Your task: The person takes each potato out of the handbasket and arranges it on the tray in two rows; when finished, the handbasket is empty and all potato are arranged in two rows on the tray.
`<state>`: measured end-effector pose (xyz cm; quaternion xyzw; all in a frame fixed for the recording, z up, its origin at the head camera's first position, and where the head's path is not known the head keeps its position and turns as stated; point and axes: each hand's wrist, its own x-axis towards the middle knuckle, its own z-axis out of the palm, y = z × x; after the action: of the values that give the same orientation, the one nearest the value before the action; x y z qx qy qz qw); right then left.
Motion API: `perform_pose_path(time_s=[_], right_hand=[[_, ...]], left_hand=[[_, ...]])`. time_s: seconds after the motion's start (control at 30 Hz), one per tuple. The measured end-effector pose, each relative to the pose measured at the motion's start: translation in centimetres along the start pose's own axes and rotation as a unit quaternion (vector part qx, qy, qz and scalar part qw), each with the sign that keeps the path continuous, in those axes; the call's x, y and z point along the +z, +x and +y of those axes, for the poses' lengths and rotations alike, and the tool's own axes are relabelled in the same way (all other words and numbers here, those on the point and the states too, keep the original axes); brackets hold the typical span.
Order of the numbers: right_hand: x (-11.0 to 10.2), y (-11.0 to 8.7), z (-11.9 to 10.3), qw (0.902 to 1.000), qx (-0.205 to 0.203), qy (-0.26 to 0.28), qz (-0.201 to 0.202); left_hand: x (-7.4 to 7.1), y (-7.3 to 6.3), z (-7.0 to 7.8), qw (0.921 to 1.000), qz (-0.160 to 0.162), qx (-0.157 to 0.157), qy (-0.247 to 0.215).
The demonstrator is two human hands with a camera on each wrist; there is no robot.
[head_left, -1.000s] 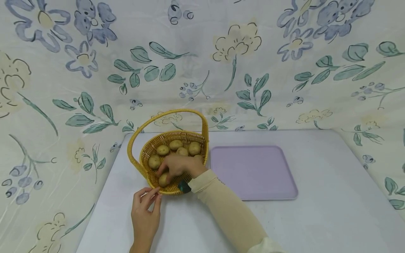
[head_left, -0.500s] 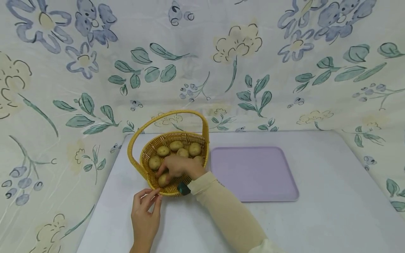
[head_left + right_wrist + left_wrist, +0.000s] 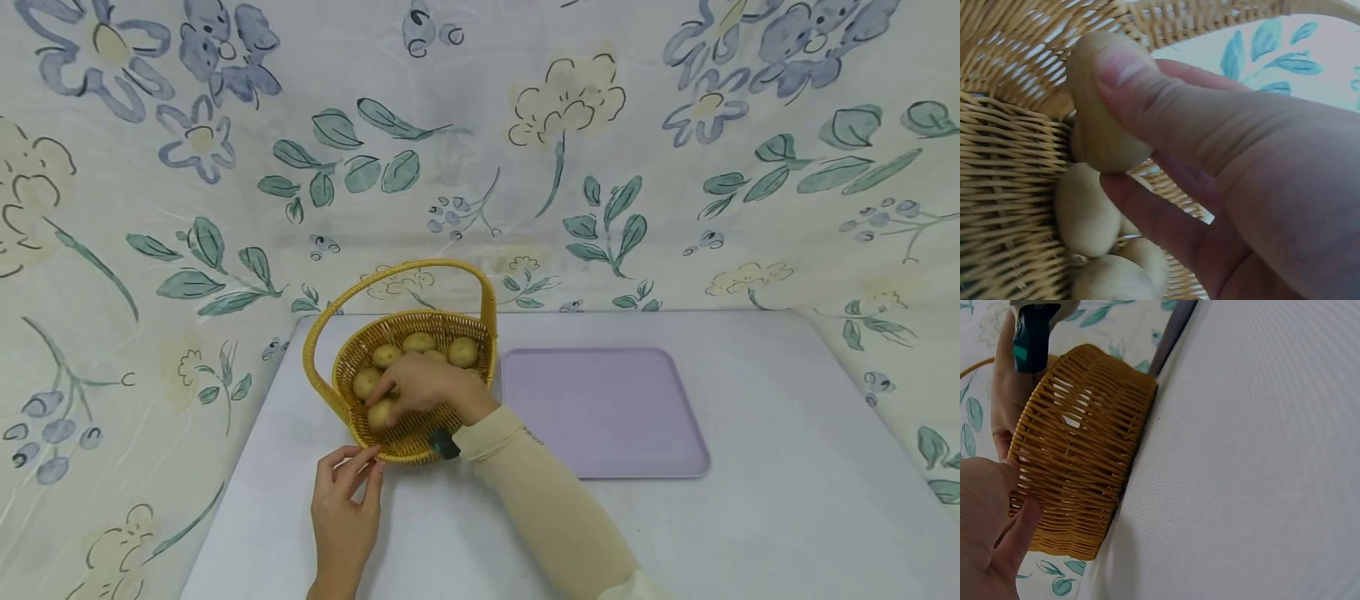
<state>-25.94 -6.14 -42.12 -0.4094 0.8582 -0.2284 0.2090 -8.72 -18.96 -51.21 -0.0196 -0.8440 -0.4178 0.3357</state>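
A yellow wicker basket with a tall arched handle stands on the left of the table and holds several potatoes. Inside it, my right hand pinches one potato between thumb and fingers, raised over others in the right wrist view. At the basket's near rim, my left hand grips the edge. The left wrist view shows that hand's thumb against the woven outer wall, with its other fingertips at the rim.
A flat lilac tray lies on the white table, just right of the basket. Behind the table hangs a floral cloth. The basket's handle arches over its opening.
My right hand has lifted slightly with the pinched potato, which has shifted up and a little left in the head view. My left hand stays at the basket's rim.
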Motion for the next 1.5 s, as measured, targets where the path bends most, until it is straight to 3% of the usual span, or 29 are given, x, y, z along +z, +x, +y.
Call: perform_pose_path(time_s=[0.17,0.37,0.63,0.77,0.97,1.13,1.33,1.5], right_hand=[[-1.0,-1.1,0.1,0.9994,-0.015,0.01,0.031],[-1.9,-2.7,-0.1,0.9958,-0.048,0.006,0.078],[-3.5,-5.3,-0.4,0.9909,-0.053,0.017,0.122],[-4.3,-6.4,-0.3,0.9862,-0.068,0.047,0.143],[-4.8,-8.3,0.6,0.9806,-0.041,0.102,0.162],[-4.9,-9.8,1.6,0.9703,-0.033,0.149,0.188],[-4.9,-11.0,2.7,0.9619,-0.037,0.154,0.223],[-4.8,-12.2,3.4,0.9479,-0.031,0.189,0.255]], left_hand=[[0.0,0.0,0.0,0.9999,0.004,0.012,-0.004],[0.1,-0.2,-0.4,1.0,-0.003,0.0,0.0],[0.1,-0.3,-0.3,1.0,0.002,0.009,-0.001],[0.1,-0.1,-0.3,0.9999,0.009,0.01,-0.009],[0.1,-0.2,-0.4,0.9999,0.011,0.011,-0.004],[0.2,-0.2,-0.4,0.9999,0.008,0.008,-0.006],[0.2,-0.1,-0.2,0.9999,0.009,0.009,0.0],[0.2,0.0,-0.4,1.0,0.004,0.0,-0.003]])
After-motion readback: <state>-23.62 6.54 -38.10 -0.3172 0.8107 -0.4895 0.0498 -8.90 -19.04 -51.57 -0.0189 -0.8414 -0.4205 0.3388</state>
